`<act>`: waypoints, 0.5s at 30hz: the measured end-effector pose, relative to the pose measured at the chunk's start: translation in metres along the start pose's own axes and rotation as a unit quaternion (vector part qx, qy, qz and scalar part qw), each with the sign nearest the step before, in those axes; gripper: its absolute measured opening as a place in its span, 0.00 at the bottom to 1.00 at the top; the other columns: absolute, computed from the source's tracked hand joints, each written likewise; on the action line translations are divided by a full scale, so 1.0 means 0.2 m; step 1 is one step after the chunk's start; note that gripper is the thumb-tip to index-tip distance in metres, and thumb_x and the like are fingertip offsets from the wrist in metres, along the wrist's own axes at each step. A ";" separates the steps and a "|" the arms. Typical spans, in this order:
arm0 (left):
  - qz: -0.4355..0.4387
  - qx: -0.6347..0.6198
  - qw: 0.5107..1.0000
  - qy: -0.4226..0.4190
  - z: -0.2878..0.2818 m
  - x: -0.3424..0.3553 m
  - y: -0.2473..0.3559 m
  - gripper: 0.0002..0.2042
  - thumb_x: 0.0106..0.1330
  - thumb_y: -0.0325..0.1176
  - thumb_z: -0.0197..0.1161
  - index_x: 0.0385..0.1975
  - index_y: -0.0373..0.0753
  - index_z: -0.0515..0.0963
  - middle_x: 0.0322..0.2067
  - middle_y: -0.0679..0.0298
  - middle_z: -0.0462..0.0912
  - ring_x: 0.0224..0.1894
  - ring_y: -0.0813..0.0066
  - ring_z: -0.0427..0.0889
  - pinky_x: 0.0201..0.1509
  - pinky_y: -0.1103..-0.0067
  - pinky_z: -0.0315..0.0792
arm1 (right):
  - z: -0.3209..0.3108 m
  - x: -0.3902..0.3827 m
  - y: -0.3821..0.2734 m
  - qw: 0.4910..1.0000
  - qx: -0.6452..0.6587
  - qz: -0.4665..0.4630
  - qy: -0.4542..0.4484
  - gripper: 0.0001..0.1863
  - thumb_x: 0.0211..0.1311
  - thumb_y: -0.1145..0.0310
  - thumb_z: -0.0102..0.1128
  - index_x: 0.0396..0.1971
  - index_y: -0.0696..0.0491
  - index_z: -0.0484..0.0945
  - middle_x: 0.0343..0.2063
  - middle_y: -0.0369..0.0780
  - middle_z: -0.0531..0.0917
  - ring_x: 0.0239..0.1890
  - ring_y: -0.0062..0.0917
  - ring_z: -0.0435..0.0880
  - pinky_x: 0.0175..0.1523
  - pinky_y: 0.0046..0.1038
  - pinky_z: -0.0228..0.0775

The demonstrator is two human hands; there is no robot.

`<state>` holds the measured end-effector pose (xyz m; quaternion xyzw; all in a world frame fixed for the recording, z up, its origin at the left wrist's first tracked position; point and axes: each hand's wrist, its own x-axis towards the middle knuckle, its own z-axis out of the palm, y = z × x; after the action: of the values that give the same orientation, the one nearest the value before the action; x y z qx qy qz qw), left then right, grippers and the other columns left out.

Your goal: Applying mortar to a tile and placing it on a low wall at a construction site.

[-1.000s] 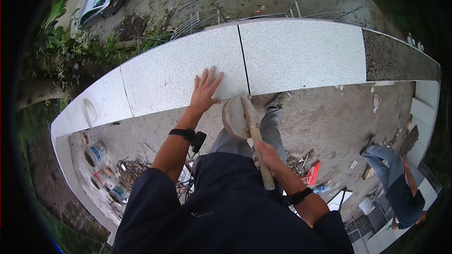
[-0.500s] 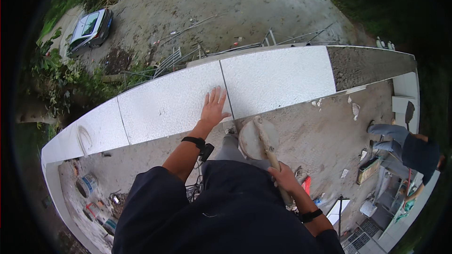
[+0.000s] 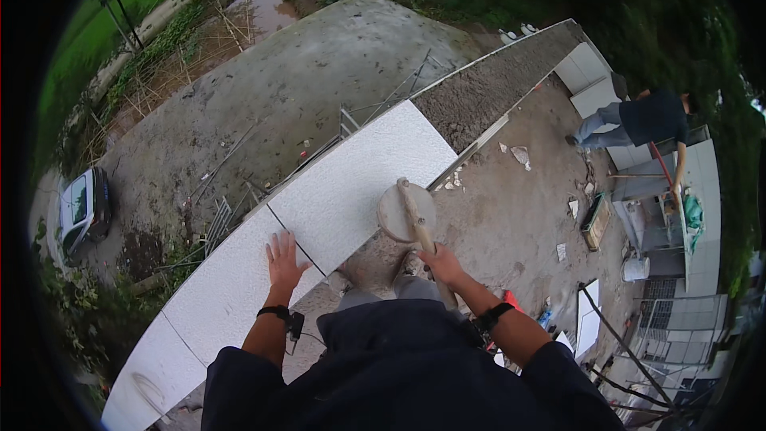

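A row of white speckled slabs (image 3: 231,291) tops a long wall, with a dark joint between two of them. On the slab left of that joint lies my left hand (image 3: 284,265), fingers spread and nothing in it. My right hand (image 3: 441,265) is wrapped round the wooden handle (image 3: 423,233) of a mallet-like tool. Its broad, round, pale head (image 3: 389,215) is in front of the inner edge of the neighbouring slab (image 3: 383,148); whether they touch, I cannot tell. Beyond that slab, a bed of rough grey mortar (image 3: 495,84) covers the wall top.
Another person (image 3: 650,121) bends by the far right wall. Tile shards (image 3: 520,157), a wooden-sided box (image 3: 596,222) and a white bucket (image 3: 635,269) are on the floor to the right. Outside the wall are metal frames (image 3: 219,219), a concrete yard (image 3: 263,104) and a parked car (image 3: 84,206).
My view has turned to the right. The tool's head has shifted toward the slab right of the joint. My left hand remains on the slab left of it.
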<state>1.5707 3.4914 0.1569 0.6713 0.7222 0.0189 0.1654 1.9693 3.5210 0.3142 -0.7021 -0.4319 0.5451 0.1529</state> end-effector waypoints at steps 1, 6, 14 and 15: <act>0.060 0.023 0.998 -0.004 0.02 -0.03 0.04 0.49 0.50 0.54 0.71 0.70 0.40 0.53 0.72 0.57 0.51 0.74 0.50 0.45 0.74 0.53 0.41 | 0.01 0.08 0.00 1.000 0.006 -0.001 -0.004 0.19 0.63 0.56 0.60 0.36 0.60 0.73 0.18 0.37 0.75 0.16 0.21 0.76 0.22 0.27 0.69; 0.134 0.096 0.985 -0.053 0.07 -0.29 0.22 0.47 0.52 0.57 0.68 0.68 0.37 0.57 0.70 0.52 0.54 0.73 0.50 0.48 0.73 0.51 0.41 | 0.01 0.48 -0.05 0.993 -0.091 -0.024 0.075 0.23 0.60 0.52 0.60 0.34 0.61 0.76 0.24 0.47 0.82 0.25 0.37 0.84 0.35 0.38 0.75; -0.070 0.070 0.979 -0.176 0.01 -0.61 0.43 0.39 0.56 0.49 0.68 0.67 0.44 0.62 0.71 0.50 0.52 0.74 0.47 0.44 0.72 0.48 0.40 | -0.10 0.99 -0.01 0.977 -0.160 -0.086 0.114 0.23 0.59 0.52 0.59 0.36 0.60 0.75 0.30 0.54 0.82 0.39 0.50 0.82 0.44 0.46 0.72; -0.075 0.073 0.978 -0.180 0.00 -0.64 0.48 0.39 0.56 0.49 0.68 0.67 0.44 0.62 0.71 0.50 0.52 0.74 0.47 0.44 0.72 0.48 0.40 | -0.12 1.03 0.00 0.970 -0.179 -0.101 0.129 0.22 0.58 0.52 0.59 0.35 0.60 0.75 0.28 0.53 0.82 0.36 0.48 0.83 0.42 0.45 0.72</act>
<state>1.6680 3.3762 0.2072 0.6176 0.7285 -0.1680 0.2442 1.9984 3.6869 0.1925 -0.7351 -0.5676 0.3458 0.1337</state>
